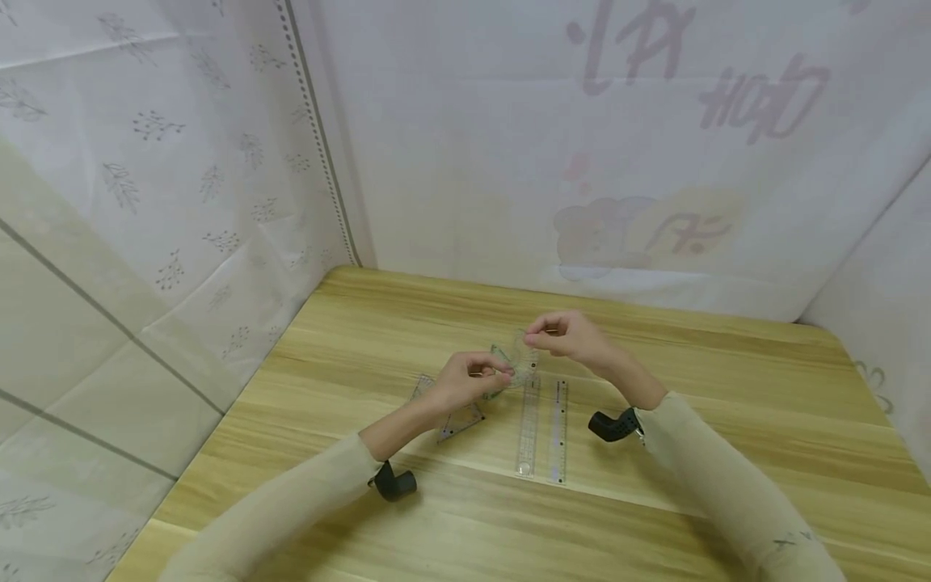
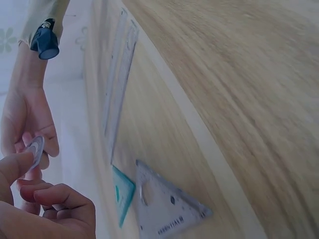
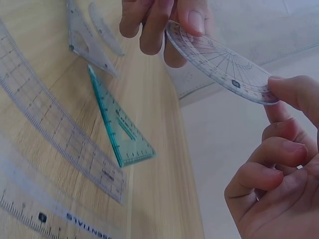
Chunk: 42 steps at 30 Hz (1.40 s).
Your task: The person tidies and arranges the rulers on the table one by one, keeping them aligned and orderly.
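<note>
Between both hands is a clear half-round protractor, held up above the table. My left hand pinches one end of it between thumb and fingers. At the other end, my right hand grips it with thumb and forefinger, the remaining fingers loosely curled. Just beneath the hands lies a small green set square, partly covered in the head view. A larger clear set square lies near my left wrist. Two clear rulers lie side by side, nearer to me than the protractor.
The wood-grain table meets patterned cloth hangings at its back and sides. Beside the clear set square is another clear piece with a curved edge. Each wrist wears a black camera mount.
</note>
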{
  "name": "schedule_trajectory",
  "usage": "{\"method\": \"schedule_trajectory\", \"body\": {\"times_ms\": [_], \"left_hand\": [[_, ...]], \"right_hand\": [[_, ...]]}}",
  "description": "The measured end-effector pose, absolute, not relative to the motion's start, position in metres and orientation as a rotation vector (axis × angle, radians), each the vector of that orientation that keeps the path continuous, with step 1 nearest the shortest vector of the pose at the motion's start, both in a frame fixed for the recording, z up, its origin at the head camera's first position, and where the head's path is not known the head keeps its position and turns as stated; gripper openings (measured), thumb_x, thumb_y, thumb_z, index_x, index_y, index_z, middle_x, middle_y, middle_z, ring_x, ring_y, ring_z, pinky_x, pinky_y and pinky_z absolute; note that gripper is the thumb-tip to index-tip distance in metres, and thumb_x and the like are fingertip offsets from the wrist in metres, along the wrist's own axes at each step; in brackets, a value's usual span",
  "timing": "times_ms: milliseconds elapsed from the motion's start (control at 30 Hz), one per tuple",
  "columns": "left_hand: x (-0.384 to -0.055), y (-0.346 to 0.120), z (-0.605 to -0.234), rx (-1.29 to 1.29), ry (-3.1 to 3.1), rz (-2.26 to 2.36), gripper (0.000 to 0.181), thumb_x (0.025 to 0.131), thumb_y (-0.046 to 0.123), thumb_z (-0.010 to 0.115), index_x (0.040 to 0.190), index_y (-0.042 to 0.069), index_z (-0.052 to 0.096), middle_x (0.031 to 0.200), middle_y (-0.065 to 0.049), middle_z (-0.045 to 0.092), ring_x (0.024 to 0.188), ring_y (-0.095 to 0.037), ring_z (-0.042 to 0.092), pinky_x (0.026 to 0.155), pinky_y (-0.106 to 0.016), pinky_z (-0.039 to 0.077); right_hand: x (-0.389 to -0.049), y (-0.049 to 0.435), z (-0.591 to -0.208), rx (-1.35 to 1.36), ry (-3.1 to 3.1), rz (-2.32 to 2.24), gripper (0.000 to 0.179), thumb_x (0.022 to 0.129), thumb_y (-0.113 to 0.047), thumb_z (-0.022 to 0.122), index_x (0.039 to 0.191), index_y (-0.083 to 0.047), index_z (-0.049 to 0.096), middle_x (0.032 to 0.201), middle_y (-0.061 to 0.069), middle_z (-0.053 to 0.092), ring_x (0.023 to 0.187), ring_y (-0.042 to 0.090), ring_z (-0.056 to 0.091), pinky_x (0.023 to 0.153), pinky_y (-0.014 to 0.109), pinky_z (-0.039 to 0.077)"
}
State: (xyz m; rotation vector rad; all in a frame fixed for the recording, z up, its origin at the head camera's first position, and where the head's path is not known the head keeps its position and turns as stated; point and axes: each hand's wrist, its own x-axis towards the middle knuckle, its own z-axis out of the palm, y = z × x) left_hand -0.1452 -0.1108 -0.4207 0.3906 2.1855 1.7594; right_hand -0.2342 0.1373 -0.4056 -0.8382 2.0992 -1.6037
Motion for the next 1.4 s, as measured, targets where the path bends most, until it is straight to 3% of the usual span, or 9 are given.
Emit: {"method": "schedule_trajectory", "body": {"times_ms": [133, 267, 533, 733, 900, 1167, 1400], "left_hand": [[-0.145, -0.117, -0.422, 0.361, 2.142, 1.814, 0.031, 0.100, 0.018, 0.069, 0.119, -0.007, 0.067, 0.111, -0.007, 0.066, 0.101, -0.026, 0.053, 0.093, -0.053, 0.044], [-0.146, -0.121, -0.423, 0.371, 2.122, 1.828, 0.030, 0.100, 0.016, 0.067, 0.118, -0.009, 0.067, 0.112, -0.009, 0.066, 0.102, -0.026, 0.055, 0.094, -0.054, 0.043], [-0.146, -0.123, -0.424, 0.354, 2.148, 1.755, 0.026, 0.100, 0.022, 0.069, 0.113, 0.000, 0.072, 0.113, -0.007, 0.067, 0.102, -0.026, 0.055, 0.092, -0.052, 0.044], [-0.143, -0.124, -0.423, 0.346, 2.165, 1.751, 0.023, 0.099, 0.023, 0.069, 0.112, 0.005, 0.073, 0.109, -0.006, 0.067, 0.099, -0.026, 0.054, 0.088, -0.049, 0.044], [-0.141, -0.122, -0.422, 0.357, 2.187, 1.733, 0.021, 0.099, 0.024, 0.070, 0.110, 0.006, 0.073, 0.111, -0.004, 0.068, 0.098, -0.025, 0.057, 0.089, -0.050, 0.046], [-0.139, -0.131, -0.424, 0.401, 2.199, 1.765, 0.027, 0.099, 0.018, 0.069, 0.115, -0.004, 0.070, 0.090, -0.004, 0.058, 0.076, -0.017, 0.047, 0.066, -0.033, 0.042], [-0.137, -0.141, -0.426, 0.375, 2.202, 1.787, 0.027, 0.098, 0.016, 0.070, 0.115, -0.005, 0.070, 0.095, -0.007, 0.061, 0.079, -0.017, 0.048, 0.072, -0.037, 0.046]], "right_hand": [[-0.234, 0.133, -0.405, -0.865, 2.091, -1.596, 0.021, 0.099, -0.020, 0.070, 0.107, -0.001, 0.073, 0.104, 0.013, 0.063, 0.080, 0.027, 0.048, 0.069, 0.047, 0.042], [-0.235, 0.130, -0.407, -0.885, 2.090, -1.595, 0.015, 0.100, -0.018, 0.069, 0.105, -0.005, 0.075, 0.103, 0.012, 0.063, 0.076, 0.023, 0.046, 0.066, 0.038, 0.041], [-0.233, 0.126, -0.405, -0.914, 2.059, -1.619, 0.023, 0.100, -0.015, 0.068, 0.108, 0.007, 0.070, 0.096, 0.012, 0.061, 0.072, 0.021, 0.043, 0.063, 0.034, 0.038], [-0.233, 0.126, -0.404, -0.914, 2.058, -1.621, 0.017, 0.101, -0.014, 0.067, 0.106, 0.002, 0.073, 0.096, 0.012, 0.062, 0.070, 0.020, 0.042, 0.063, 0.034, 0.037], [-0.231, 0.126, -0.404, -0.894, 2.074, -1.610, 0.020, 0.101, -0.013, 0.067, 0.106, 0.006, 0.071, 0.095, 0.011, 0.062, 0.068, 0.019, 0.041, 0.062, 0.031, 0.037], [-0.233, 0.115, -0.403, -0.881, 2.109, -1.555, 0.028, 0.100, -0.021, 0.070, 0.109, 0.005, 0.071, 0.106, 0.010, 0.065, 0.083, 0.024, 0.050, 0.069, 0.038, 0.041], [-0.234, 0.102, -0.405, -0.897, 2.100, -1.532, 0.024, 0.100, -0.021, 0.070, 0.107, 0.002, 0.073, 0.104, 0.011, 0.067, 0.085, 0.027, 0.051, 0.070, 0.038, 0.042]]}}
